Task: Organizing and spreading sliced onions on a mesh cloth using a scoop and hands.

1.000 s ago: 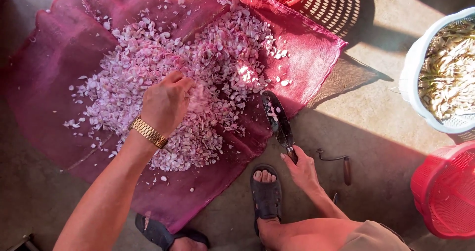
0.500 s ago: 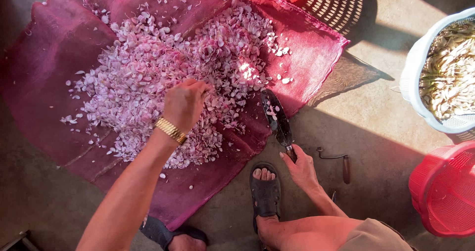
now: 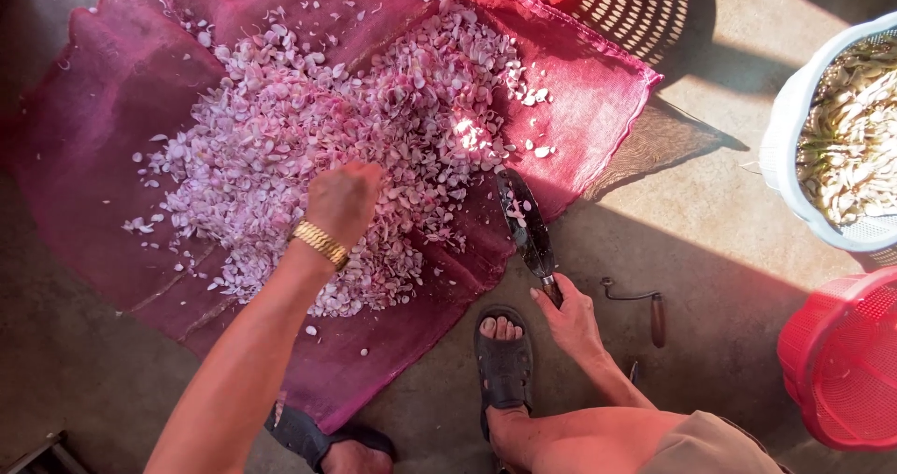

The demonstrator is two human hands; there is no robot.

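On the red mesh cloth [image 3: 84,203], the left hand [image 3: 344,198] rests cupped, knuckles up, on the pink slices [image 3: 374,110]; the right hand [image 3: 572,317] grips the knife [image 3: 525,226], blade pointing toward the pile.

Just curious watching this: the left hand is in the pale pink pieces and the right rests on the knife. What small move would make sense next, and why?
Probably sweep the left hand outward: the pieces lie heaped on the cloth, while the right hand just rests on the knife.

The fingers of the left hand [image 3: 344,198] were buried in the pale pink peelings [image 3: 327,147] and could not be seen. The white basket [image 3: 794,147] and red basket [image 3: 836,362] were cut off by the right edge. The knife [image 3: 525,224] handle was hidden, probably gripped, under the right hand [image 3: 570,320].
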